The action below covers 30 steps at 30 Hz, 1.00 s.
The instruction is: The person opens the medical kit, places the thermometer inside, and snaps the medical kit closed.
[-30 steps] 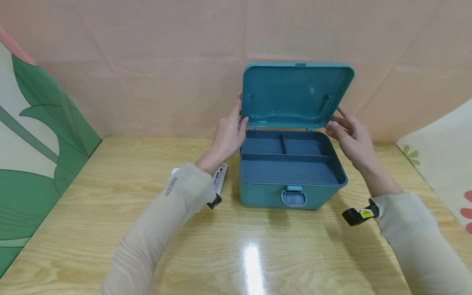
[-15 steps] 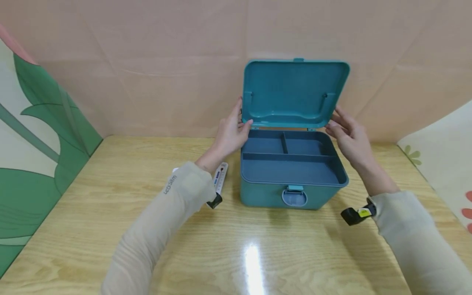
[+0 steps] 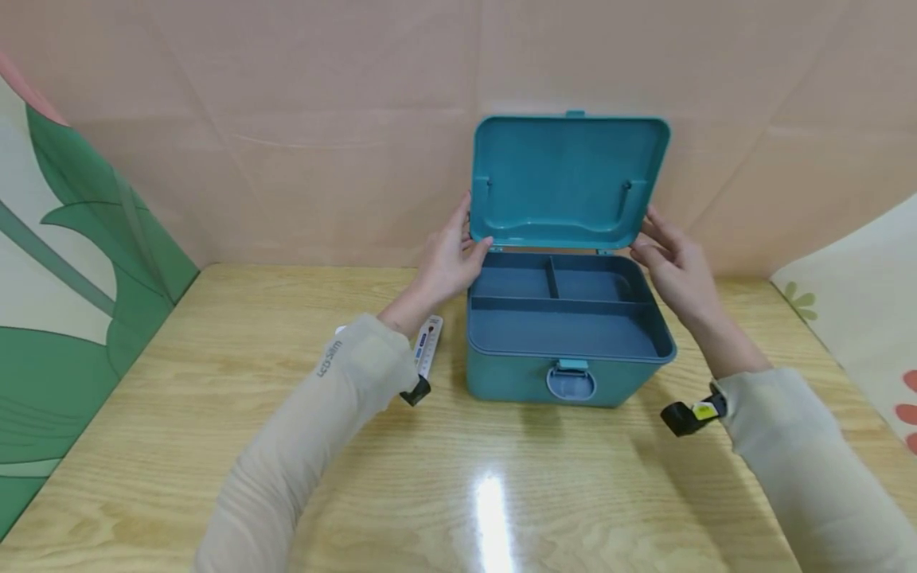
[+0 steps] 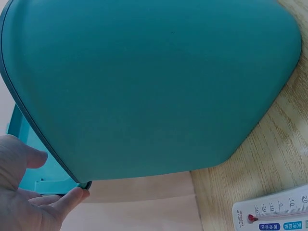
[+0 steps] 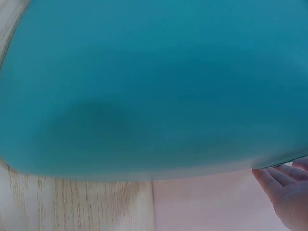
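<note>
A teal storage box (image 3: 516, 378) stands on the table with its lid (image 3: 566, 179) raised on its hinges. Inside lies a dark blue tray (image 3: 559, 330) split into three compartments, with nothing in them. My left hand (image 3: 447, 259) holds the lid's lower left corner, thumb in front and the other fingers behind its edge. At the lower right corner, my right hand (image 3: 680, 267) grips the lid's edge between thumb and fingers. The box's side wall (image 4: 154, 91) fills most of the left wrist view and the opposite wall (image 5: 159, 86) the right one.
A white thermometer (image 3: 428, 346) lies left of the box, partly covered by my left sleeve (image 3: 358, 374) in the head view. A round latch (image 3: 571, 382) sits on the box front. Behind the table (image 3: 573, 477) rises a pinkish backdrop (image 3: 322, 143).
The lid has tipped a little farther back, its right edge shifting left. My right hand has moved slightly left with it. The box has stayed in place.
</note>
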Each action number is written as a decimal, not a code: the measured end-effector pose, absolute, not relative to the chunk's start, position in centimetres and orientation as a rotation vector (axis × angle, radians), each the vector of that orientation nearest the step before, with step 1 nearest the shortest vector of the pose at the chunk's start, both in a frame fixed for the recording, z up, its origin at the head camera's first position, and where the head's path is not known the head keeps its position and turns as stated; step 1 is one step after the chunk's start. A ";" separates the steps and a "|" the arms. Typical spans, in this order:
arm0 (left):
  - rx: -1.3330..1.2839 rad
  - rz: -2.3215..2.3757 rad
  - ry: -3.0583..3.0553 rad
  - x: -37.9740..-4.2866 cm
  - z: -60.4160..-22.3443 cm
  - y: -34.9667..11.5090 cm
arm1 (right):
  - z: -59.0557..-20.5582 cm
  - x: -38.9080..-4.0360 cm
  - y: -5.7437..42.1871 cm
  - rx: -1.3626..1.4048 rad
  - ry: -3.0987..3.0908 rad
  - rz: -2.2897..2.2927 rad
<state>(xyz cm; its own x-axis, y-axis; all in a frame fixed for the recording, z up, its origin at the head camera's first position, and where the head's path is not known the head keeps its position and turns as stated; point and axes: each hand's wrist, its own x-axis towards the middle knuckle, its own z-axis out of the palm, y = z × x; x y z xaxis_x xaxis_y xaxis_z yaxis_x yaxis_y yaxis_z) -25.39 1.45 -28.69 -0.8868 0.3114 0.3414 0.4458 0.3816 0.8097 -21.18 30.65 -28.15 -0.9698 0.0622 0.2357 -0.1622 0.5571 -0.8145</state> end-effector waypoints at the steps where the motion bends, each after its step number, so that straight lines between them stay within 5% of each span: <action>1: -0.684 -1.527 -2.507 -25.4 -28.7 1.4 | -28.2 -21.2 30.7 0.081 -2.558 1.374; 30: -0.657 -1.591 -2.586 -26.0 -28.8 1.3 | -28.2 -21.3 30.5 0.014 -2.639 1.367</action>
<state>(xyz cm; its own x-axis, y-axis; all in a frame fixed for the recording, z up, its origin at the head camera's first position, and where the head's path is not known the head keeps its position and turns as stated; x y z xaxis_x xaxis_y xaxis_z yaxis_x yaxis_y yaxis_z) -26.05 1.30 -28.84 -0.9099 0.3339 0.2462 0.3703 0.3860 0.8449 -21.30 30.46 -28.17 -0.9856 0.0693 0.1541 -0.0858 0.5802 -0.8100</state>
